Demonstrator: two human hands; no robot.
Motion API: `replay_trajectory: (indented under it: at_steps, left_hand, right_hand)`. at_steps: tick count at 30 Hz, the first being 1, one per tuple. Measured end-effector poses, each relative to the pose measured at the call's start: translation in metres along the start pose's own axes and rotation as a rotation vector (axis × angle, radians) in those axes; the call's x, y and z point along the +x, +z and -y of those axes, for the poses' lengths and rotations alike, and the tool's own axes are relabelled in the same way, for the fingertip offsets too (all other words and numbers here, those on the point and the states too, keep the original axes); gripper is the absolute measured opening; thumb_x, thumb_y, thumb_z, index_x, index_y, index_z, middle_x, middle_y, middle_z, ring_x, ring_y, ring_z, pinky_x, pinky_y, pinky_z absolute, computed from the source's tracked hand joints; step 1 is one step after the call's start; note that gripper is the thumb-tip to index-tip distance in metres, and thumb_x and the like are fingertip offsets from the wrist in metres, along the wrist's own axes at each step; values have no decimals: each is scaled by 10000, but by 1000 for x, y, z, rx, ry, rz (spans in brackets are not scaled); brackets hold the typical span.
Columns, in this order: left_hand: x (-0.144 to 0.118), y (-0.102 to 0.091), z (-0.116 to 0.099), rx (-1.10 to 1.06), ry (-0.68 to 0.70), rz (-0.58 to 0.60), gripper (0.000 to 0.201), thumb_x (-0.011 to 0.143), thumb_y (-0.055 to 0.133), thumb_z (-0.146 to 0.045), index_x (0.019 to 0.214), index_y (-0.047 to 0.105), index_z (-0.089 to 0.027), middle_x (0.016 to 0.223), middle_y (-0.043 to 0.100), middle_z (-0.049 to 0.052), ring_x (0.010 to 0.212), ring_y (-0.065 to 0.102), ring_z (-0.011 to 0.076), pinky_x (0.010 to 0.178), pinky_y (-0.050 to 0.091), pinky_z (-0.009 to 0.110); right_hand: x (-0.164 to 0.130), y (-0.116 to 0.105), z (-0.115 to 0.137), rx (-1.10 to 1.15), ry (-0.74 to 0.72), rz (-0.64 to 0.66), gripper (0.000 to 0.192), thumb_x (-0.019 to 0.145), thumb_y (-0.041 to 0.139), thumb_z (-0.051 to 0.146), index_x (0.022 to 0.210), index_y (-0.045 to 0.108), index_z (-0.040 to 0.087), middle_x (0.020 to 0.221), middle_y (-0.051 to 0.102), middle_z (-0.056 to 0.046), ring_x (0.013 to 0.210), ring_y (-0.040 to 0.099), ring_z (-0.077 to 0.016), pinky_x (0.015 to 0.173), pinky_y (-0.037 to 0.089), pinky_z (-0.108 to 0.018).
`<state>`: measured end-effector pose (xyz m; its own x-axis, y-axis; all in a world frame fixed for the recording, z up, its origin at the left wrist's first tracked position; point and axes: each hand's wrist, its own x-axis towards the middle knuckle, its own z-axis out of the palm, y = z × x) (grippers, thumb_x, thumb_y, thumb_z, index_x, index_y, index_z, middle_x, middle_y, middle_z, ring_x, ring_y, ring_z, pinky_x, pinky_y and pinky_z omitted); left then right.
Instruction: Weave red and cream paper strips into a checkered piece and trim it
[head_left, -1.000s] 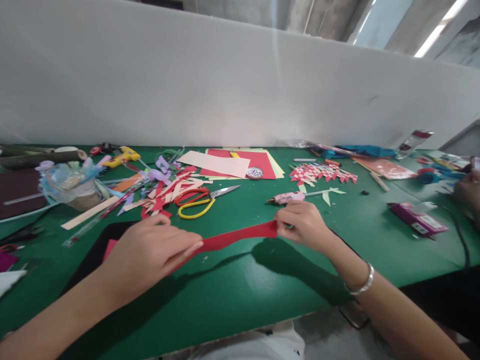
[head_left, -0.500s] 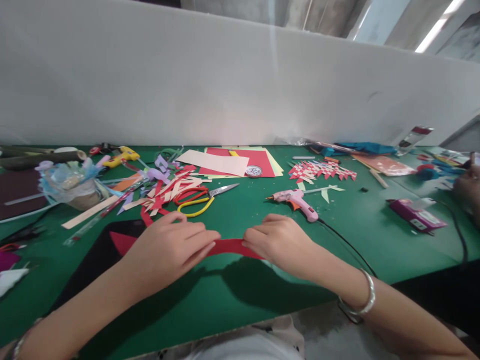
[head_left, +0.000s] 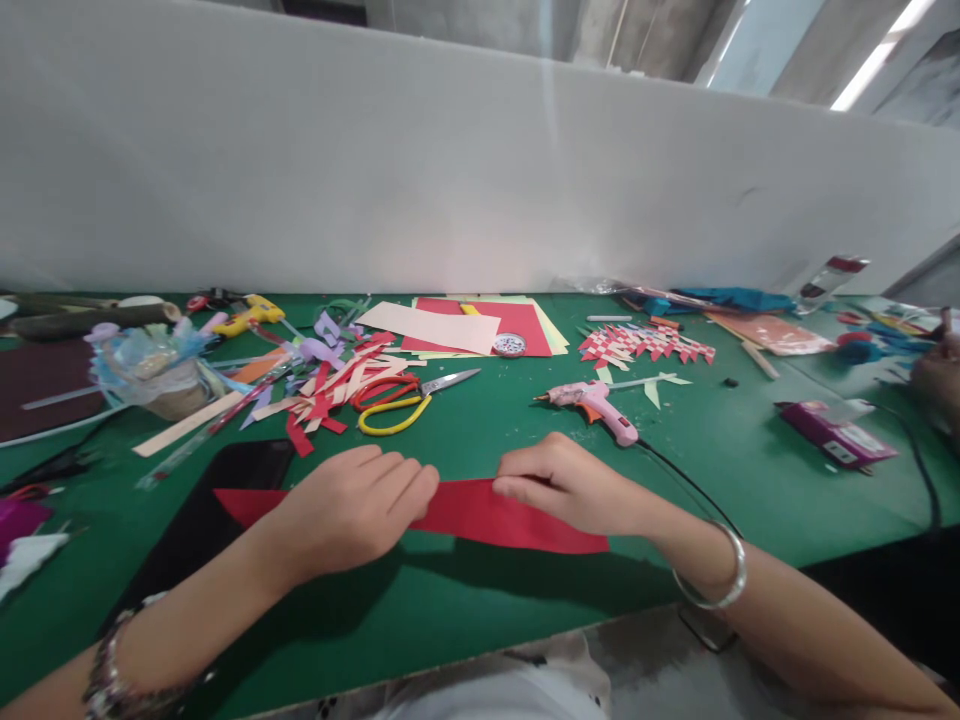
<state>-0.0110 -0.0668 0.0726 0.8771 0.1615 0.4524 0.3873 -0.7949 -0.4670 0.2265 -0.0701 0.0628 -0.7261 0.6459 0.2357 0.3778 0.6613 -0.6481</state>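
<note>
A long red paper strip (head_left: 469, 510) stretches between my two hands, low over the green table. My left hand (head_left: 360, 500) is closed on it left of centre, and one pointed end sticks out past the wrist. With thumb and bent fingers my right hand (head_left: 562, 485) pinches its upper edge; the other end hangs down to the right below that hand. Beyond the hands lie scissors (head_left: 397, 405) with red and yellow handles, and a pink glue gun (head_left: 596, 405). Under my left forearm is a black flat object (head_left: 225, 500), partly covered.
Cut red and cream paper strips (head_left: 345, 385) are heaped left of the scissors. Paper sheets (head_left: 525, 318) and a woven red-and-white paper piece (head_left: 645, 343) lie farther back. A purple device (head_left: 836, 433) sits at right, near another person's hand (head_left: 937, 375). A white partition (head_left: 480, 160) stands behind.
The red strip has turned so that more of its flat face shows, and its right end now hangs past my right hand. My left hand's fingers have curled in further.
</note>
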Motion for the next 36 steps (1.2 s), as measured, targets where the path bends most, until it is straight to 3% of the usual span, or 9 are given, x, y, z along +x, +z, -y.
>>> replay_trajectory:
  at_steps: [6,14,16,19,21,23,27,31,36]
  left_hand:
    - [-37,3,20,-35,-72,53,323,917,364,-102,641,509,-186,526,480,-26,485,399,121,506,326,272]
    - [-101,-16,64,123,-272,333,394,969,263,-224,712,559,-185,606,567,-12,573,513,133,580,363,257]
    - [-95,-20,61,211,-354,308,347,967,289,-263,825,586,-154,697,614,22,644,568,164,607,392,271]
    - [-67,-15,41,41,-360,254,287,954,331,-299,1020,558,-137,911,661,69,859,604,214,763,436,326]
    - [-45,-8,23,-101,-283,212,436,912,370,-457,1178,494,-135,1055,641,100,943,593,236,803,441,345]
    - [-27,-1,6,-157,-235,212,470,885,428,-470,1209,488,-135,1070,636,110,930,596,235,791,443,346]
    - [-10,5,-11,-63,-244,56,192,906,467,-312,933,607,-184,995,652,94,908,584,225,797,404,353]
    - [-4,6,-15,-141,-257,46,327,955,369,-235,701,570,-201,747,645,9,737,561,160,758,355,328]
    - [8,10,-20,-178,-211,19,401,946,306,-107,597,489,-183,477,465,-54,472,379,109,648,339,275]
  right_hand:
    - [-21,-19,-16,-58,46,-13,349,940,402,280,612,426,164,550,322,65,494,273,-59,501,259,-195]
    - [-47,-35,-29,-328,112,-56,364,956,361,276,624,468,171,525,390,53,474,328,-73,492,292,-209]
    - [-46,-28,-26,-521,29,-106,363,961,355,260,642,506,172,544,446,35,496,377,-84,532,312,-225]
    - [-36,-10,-18,-839,-209,-212,313,944,402,212,670,548,174,563,488,19,537,419,-102,591,326,-258]
    - [-27,1,-12,-951,-365,-275,242,920,448,165,708,564,171,577,504,23,551,422,-102,626,345,-266]
    - [-19,8,-7,-997,-448,-310,186,902,476,140,749,580,165,588,514,29,560,425,-99,664,366,-266]
    - [-10,11,-4,-997,-487,-333,185,895,478,139,742,580,160,562,492,38,547,407,-100,672,369,-262]
    - [-9,9,-7,-975,-444,-326,242,895,427,136,686,542,180,549,470,38,538,384,-106,678,351,-257]
    - [1,17,-4,-930,-386,-323,220,855,413,145,659,506,186,554,452,29,549,381,-115,691,323,-264]
